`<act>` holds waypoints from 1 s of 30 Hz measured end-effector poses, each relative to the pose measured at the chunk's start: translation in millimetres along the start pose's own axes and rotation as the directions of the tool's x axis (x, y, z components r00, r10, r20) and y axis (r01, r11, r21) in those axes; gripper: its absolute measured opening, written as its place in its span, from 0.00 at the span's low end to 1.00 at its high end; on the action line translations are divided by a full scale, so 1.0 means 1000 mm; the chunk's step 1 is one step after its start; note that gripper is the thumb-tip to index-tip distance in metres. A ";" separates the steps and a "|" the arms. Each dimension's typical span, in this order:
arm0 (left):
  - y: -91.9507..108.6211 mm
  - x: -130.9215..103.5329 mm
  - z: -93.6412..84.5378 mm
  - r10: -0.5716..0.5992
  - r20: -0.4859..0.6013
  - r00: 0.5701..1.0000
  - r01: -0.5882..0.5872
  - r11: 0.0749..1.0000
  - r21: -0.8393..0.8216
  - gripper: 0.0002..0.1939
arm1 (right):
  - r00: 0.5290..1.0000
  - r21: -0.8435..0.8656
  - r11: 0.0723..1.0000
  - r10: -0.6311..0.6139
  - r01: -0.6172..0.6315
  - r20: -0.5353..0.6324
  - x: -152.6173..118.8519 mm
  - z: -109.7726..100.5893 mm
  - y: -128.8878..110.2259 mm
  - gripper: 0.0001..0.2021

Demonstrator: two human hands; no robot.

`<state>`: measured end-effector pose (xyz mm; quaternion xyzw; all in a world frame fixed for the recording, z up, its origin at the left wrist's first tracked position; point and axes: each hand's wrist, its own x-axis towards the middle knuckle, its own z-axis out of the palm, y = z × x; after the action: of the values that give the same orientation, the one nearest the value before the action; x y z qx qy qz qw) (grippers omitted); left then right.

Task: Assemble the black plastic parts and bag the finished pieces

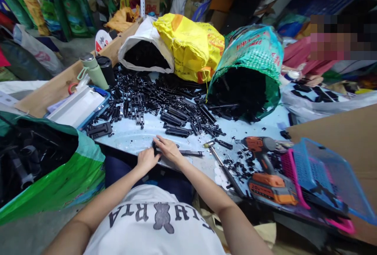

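Observation:
At the table's near edge, my left hand is closed around a small black plastic part. My right hand presses on the same part from the other side, its fingers closed over it. Much of the part is covered by my fingers, so its exact kind does not show. Just right of my right hand lies a long thin black strip on the table; whether it joins the held part I cannot tell. Beyond my hands, a heap of black plastic parts spreads over the pale blue tabletop.
A hammer and an orange cordless drill lie to the right, beside blue and pink baskets. White, yellow and green sacks stand behind the heap. A green bag is at left, near a bottle. Another person's hand is at right.

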<state>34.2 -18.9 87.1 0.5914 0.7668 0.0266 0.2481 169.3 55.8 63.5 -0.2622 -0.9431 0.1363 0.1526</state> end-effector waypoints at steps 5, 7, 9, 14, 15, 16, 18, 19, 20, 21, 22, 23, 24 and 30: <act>0.020 0.002 0.014 -0.089 -0.060 0.994 0.087 0.996 -0.035 0.19 | 0.997 0.052 0.997 0.052 -0.055 0.058 0.002 0.003 0.003 0.31; 0.021 0.005 0.015 -0.104 -0.080 0.991 0.101 0.994 -0.041 0.20 | 0.992 0.047 0.993 0.102 -0.106 0.076 0.004 0.003 0.003 0.30; 0.019 0.007 0.016 -0.088 -0.093 0.992 0.085 0.996 -0.039 0.20 | 0.984 -0.004 0.988 0.153 -0.153 0.092 0.007 0.004 0.000 0.29; 0.011 0.012 0.011 -0.067 -0.114 0.991 0.064 0.997 -0.032 0.22 | 0.978 -0.002 0.985 0.174 -0.175 0.118 0.002 0.002 -0.008 0.26; 0.008 0.011 0.009 -0.040 -0.099 0.994 0.037 0.999 -0.035 0.22 | 0.981 0.052 0.984 0.167 -0.172 0.094 -0.001 0.000 -0.009 0.25; 0.005 0.010 0.007 0.004 -0.095 0.995 -0.008 0.999 -0.043 0.23 | 0.982 0.134 0.973 0.184 -0.188 0.045 -0.003 -0.004 -0.009 0.24; 0.002 0.006 0.003 0.138 -0.171 0.976 -0.151 0.986 -0.071 0.23 | 0.935 0.388 0.877 0.343 -0.285 -0.089 -0.002 -0.017 -0.005 0.23; 0.002 0.004 0.002 0.215 -0.255 0.943 -0.243 0.967 -0.080 0.22 | 0.871 0.550 0.763 0.476 -0.339 -0.124 0.002 -0.027 -0.001 0.22; 0.005 0.003 0.000 0.292 -0.352 0.889 -0.340 0.937 -0.080 0.21 | 0.778 0.707 0.604 0.616 -0.369 -0.120 0.010 -0.038 0.004 0.22; 0.010 0.003 -0.002 0.360 -0.442 0.821 -0.433 0.899 -0.072 0.20 | 0.686 0.832 0.418 0.725 -0.365 -0.064 0.020 -0.050 0.012 0.22; 0.018 0.004 -0.004 0.415 -0.511 0.753 -0.513 0.857 -0.059 0.20 | 0.624 0.912 0.249 0.782 -0.327 0.010 0.032 -0.062 0.019 0.21; 0.029 0.007 -0.007 0.455 -0.561 0.692 -0.574 0.817 -0.046 0.21 | 0.571 0.955 0.131 0.820 -0.267 0.047 0.045 -0.074 0.027 0.19; 0.041 0.010 -0.011 0.484 -0.592 0.644 -0.620 0.784 -0.033 0.23 | 0.530 0.973 0.060 0.846 -0.222 0.069 0.057 -0.085 0.032 0.17; 0.107 0.040 -0.040 0.617 -0.561 0.553 -0.718 0.694 0.056 0.31 | 0.352 0.991 0.112 0.927 0.073 -0.131 0.078 -0.089 -0.010 0.20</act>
<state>106.0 60.4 144.0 0.7804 0.5143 0.3528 0.0455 133.6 105.5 165.5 -0.4677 -0.3268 0.5507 0.6093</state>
